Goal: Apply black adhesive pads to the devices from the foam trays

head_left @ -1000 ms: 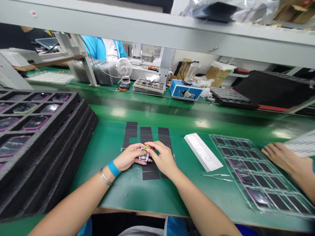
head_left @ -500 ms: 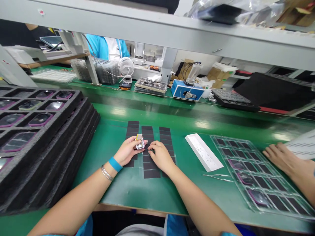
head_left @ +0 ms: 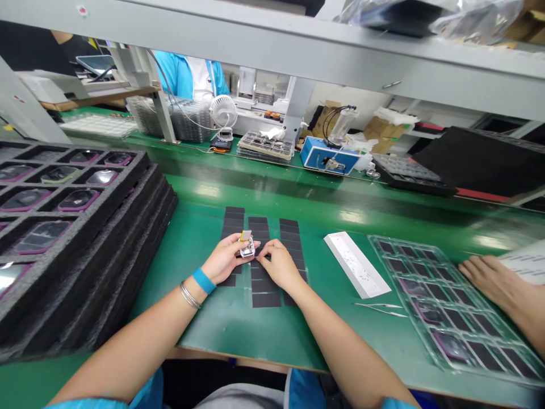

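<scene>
My left hand [head_left: 225,258] pinches a small silver metal-framed component [head_left: 247,247] with a yellow tab [head_left: 244,235] sticking up from it. My right hand [head_left: 279,264] holds nothing. Its fingertips are just beside the component, low on the black adhesive strips [head_left: 264,284], which lie in several columns on the green work mat [head_left: 221,318]. A blue wristband [head_left: 203,280] and silver bangles [head_left: 190,295] circle my left wrist.
A black foam tray stack [head_left: 80,227] with purple-rimmed glass parts stands at left. To the right are a white strip [head_left: 356,264], tweezers [head_left: 381,309] and a clear plastic tray [head_left: 443,307]. A co-worker's hand [head_left: 489,278] rests at far right.
My right hand has drawn back from the component and lowered onto the strips. The component stays in my left hand, its yellow tab now standing upright. The view has shifted slightly.
</scene>
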`<state>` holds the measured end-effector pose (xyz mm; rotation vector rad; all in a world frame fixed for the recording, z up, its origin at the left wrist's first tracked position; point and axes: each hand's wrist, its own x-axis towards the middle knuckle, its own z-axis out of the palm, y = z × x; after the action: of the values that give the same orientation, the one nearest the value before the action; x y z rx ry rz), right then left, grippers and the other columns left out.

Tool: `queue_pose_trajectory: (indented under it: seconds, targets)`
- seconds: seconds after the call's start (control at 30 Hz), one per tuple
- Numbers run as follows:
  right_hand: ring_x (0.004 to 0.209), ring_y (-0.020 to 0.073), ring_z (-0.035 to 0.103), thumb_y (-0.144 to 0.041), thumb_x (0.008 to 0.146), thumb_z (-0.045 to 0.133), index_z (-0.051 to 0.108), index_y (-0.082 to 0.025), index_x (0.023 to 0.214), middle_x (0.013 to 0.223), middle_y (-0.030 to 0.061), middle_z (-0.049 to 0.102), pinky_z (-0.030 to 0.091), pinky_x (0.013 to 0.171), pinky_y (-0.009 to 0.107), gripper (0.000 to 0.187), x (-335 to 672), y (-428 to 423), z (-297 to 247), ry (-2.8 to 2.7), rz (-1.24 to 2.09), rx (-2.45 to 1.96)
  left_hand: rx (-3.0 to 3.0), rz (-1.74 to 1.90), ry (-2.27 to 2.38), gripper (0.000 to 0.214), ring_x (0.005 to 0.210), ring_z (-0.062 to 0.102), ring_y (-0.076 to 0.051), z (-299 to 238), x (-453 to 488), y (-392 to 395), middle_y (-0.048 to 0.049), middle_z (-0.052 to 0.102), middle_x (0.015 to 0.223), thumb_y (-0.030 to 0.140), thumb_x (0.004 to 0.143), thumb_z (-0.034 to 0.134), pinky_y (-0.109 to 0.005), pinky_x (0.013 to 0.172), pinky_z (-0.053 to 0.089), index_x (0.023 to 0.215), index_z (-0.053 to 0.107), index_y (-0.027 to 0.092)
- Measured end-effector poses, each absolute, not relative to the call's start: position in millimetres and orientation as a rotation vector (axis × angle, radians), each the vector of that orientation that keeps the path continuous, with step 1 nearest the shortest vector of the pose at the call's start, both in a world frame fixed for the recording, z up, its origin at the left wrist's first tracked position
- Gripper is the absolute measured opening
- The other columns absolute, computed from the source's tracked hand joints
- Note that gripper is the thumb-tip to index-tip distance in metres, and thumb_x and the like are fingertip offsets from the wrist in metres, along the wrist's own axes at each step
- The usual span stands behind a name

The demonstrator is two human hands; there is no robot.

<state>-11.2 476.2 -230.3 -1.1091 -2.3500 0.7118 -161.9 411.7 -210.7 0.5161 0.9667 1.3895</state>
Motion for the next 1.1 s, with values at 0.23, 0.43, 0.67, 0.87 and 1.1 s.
queue_pose_trajectory:
  seconds: [0.23,0.43,0.67,0.87,1.1]
  targets:
    - [0.092,0.0213,0.050,-0.008,0.082,0.053,0.056,-0.018,0.076,0.092,0.0073,0.052,0.044,0.085,0.039,0.012,-4.5,467.4,-226.4,-2.457,0.567,-0.826,0.526,1.385,0.973,0.019,0.084,0.065,-0.018,-211.8,-163.1,412.9,-0.0102,0.070,0.093,0.016,0.074,0.066,-0.034,0.078,0.051,0.091,0.059,0.014]
    - [0.096,0.0202,0.052,-0.019,0.087,0.051,0.054,-0.021,0.081,0.096,0.0065,0.054,0.042,0.088,0.038,0.007,10.5,461.5,-205.5,-2.205,0.761,-0.659,0.611,1.388,0.990,0.024,0.081,0.065,-0.017,-213.1,-161.6,412.8,-0.0106,0.070,0.094,0.022,0.072,0.070,-0.032,0.076,0.051,0.091,0.059,0.014]
    - [0.080,0.0194,0.063,-0.032,0.069,0.072,0.059,-0.020,0.067,0.080,0.0047,0.067,0.049,0.079,0.035,0.018,6.4,462.4,-204.1,-1.710,1.494,-0.736,0.701,1.310,1.099,0.031,0.070,0.065,-0.016,-210.3,-155.5,409.1,-0.0066,0.068,0.083,0.028,0.068,0.073,-0.030,0.062,0.056,0.094,0.062,0.014]
    - [0.069,0.0178,0.062,-0.029,0.063,0.075,0.060,-0.019,0.065,0.073,0.0035,0.067,0.049,0.070,0.033,0.018,2.6,460.3,-208.7,-1.778,1.456,-0.841,0.704,1.250,1.140,0.035,0.064,0.063,-0.014,-208.8,-150.7,408.3,-0.0047,0.067,0.077,0.025,0.063,0.076,-0.025,0.057,0.055,0.095,0.068,0.014]
    - [0.069,0.0150,0.061,-0.023,0.071,0.068,0.058,-0.019,0.074,0.074,0.0008,0.066,0.049,0.068,0.027,0.011,1.9,457.5,-208.9,-1.936,1.201,-0.771,0.747,1.213,1.129,0.035,0.065,0.062,-0.013,-210.6,-149.9,407.1,-0.0053,0.068,0.078,0.030,0.062,0.076,-0.024,0.057,0.055,0.092,0.069,0.013]
